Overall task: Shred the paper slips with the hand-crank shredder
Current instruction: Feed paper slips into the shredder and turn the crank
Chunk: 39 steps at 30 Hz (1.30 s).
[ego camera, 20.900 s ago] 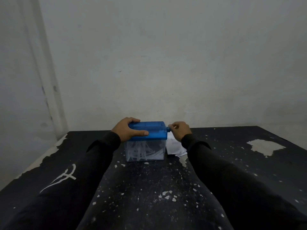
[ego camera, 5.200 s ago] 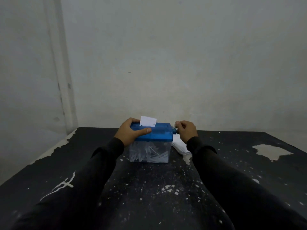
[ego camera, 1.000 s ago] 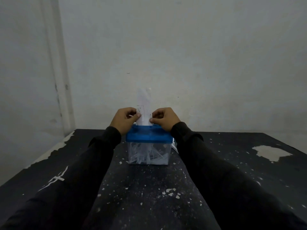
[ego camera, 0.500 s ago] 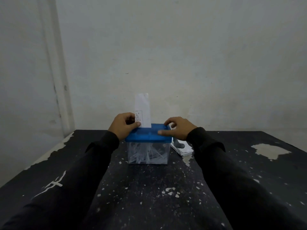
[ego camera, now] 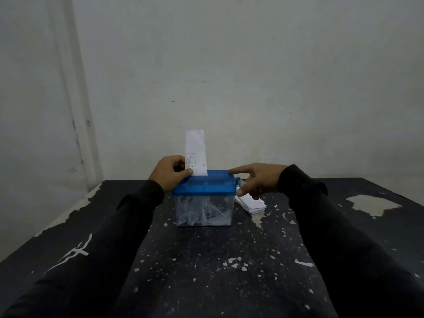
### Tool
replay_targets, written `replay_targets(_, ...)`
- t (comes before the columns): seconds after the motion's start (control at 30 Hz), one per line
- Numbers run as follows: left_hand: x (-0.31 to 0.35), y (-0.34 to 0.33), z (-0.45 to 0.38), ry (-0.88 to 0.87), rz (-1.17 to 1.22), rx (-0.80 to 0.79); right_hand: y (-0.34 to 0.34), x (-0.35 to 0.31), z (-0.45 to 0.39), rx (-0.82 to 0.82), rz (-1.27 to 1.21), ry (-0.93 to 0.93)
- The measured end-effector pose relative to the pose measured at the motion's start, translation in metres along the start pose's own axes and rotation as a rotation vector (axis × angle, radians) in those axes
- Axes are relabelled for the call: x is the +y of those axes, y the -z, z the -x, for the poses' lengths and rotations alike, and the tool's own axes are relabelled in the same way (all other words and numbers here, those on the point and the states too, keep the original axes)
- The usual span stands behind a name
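Since half a second ago the right hand (ego camera: 257, 180) has slid off the blue plastic lid toward the crank (ego camera: 237, 179), fingers loosely spread and holding nothing. The left hand (ego camera: 171, 174) pinches the tall white paper slip (ego camera: 195, 152) upright in the slot of the clear-binned shredder (ego camera: 204, 198) on the black bench (ego camera: 206, 260). Feeding is done; next, probably grip and turn the crank.

Dim, flat, greenish light, no glare or hard shadows. Black sleeves (ego camera: 128, 228) lose detail against the dark tabletop (ego camera: 206, 271). Wide-angle bend along the left wall (ego camera: 34, 111); focus soft.
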<state>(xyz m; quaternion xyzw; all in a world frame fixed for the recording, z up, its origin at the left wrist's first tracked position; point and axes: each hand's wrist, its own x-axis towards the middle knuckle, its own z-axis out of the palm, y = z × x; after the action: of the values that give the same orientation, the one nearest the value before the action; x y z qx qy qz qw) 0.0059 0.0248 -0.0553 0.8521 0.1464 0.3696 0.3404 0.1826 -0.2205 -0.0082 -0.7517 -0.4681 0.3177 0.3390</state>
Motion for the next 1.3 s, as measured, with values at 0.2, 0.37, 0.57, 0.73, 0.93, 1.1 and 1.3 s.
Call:
replay_targets(0.2, 0.001, 0.001, -0.001, -0.008, -0.009, -0.017, 0.013, 0.014, 0.005, -0.069, -0.165, 0.08)
replay_targets(0.37, -0.001, -0.001, 0.0, -0.006, -0.035, -0.036, 0.012, 0.007, -0.002, 0.05, -0.197, 0.137)
replay_targets(0.57, 0.001, -0.007, 0.006, -0.048, -0.069, -0.083, 0.006, 0.009, -0.032, 0.336, -0.104, 0.058)
replay_targets(0.73, 0.004, -0.017, 0.014, -0.02, -0.001, -0.131, -0.012, 0.032, -0.057, 0.454, -0.086, -0.066)
replay_targets(0.93, 0.003, -0.022, 0.016, 0.055, 0.093, -0.115, -0.037, 0.062, -0.066, 0.637, 0.008, -0.031)
replay_targets(1.1, 0.004, -0.02, 0.015, 0.059, 0.073, -0.109, -0.054, 0.077, -0.047, 0.528, 0.007, -0.129)
replay_targets(1.3, 0.012, -0.023, 0.012, 0.07, 0.07, -0.094, -0.061, 0.052, -0.013, 0.517, -0.175, -0.019)
